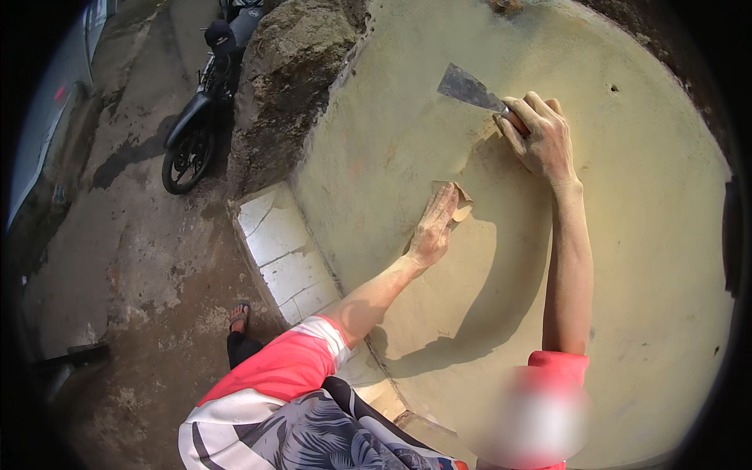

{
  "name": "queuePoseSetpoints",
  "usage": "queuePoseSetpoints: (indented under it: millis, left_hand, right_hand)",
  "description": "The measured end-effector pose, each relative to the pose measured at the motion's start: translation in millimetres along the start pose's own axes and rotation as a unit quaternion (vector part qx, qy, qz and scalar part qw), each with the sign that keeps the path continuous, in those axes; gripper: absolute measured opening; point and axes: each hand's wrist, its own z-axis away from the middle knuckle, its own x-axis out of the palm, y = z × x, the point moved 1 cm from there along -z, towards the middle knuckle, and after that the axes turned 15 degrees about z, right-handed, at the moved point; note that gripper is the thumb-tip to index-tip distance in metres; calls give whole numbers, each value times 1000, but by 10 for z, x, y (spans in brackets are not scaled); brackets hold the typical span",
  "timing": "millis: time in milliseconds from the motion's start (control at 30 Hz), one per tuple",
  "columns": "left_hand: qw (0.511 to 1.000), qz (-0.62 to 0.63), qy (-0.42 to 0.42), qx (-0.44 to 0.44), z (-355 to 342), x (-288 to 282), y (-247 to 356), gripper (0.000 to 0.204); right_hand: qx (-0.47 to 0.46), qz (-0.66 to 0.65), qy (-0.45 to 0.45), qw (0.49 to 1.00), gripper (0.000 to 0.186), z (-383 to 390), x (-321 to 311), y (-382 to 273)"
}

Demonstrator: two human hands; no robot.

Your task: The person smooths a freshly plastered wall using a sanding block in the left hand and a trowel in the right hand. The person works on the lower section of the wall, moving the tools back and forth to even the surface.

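My left hand (432, 227) presses a small folded piece of brown sandpaper (462, 210) against a smooth yellowish plastered surface (642, 258). Its fingers lie close together over the sheet, hiding part of it. Higher up and to the right, my right hand (540, 137) is closed around the handle of a putty knife (471, 88). The flat grey blade points to the upper left, and the fingers cover most of the handle. Pale dust coats both hands. A dark shadow of an arm falls on the surface between them.
A white tiled ledge (282, 247) runs along the surface's left edge, below a large rough rock (294, 86). Farther left, a motorcycle (196, 125) with a dark cap (220, 36) on it stands on stained concrete ground (149, 305). A sandalled foot (239, 316) shows near the ledge.
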Motion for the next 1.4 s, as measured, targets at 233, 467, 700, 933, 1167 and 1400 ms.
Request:
queuePoseSetpoints:
  millis: [233, 467, 700, 933, 1167, 1400]
  left_hand:
    - [968, 27, 224, -115, -597, -249, -344, 61]
    - [954, 19, 228, -193, -133, -271, -834, 56]
    - [974, 12, 147, -171, 396, 177, -251, 59]
    - [920, 14, 279, -276, 27, -253, -750, 57]
    - [915, 5, 295, -275, 334, -381, -947, 56]
    - [931, 63, 262, -247, 398, -313, -825, 57]
  right_hand:
    - [-3, 16, 15, 1000, 20, -25, 70, -94]
    - [7, 10, 13, 1000, 25, -12, 34, -90]
    - [58, -8, 15, 998, 25, 186, 97, -60]
    - [65, -38, 23, 997, 27, 89, 125, -102]
    - [59, -52, 37, 996, 27, 28, 64, -159]
    - [80, -71, 40, 993, 28, 77, 44, -174]
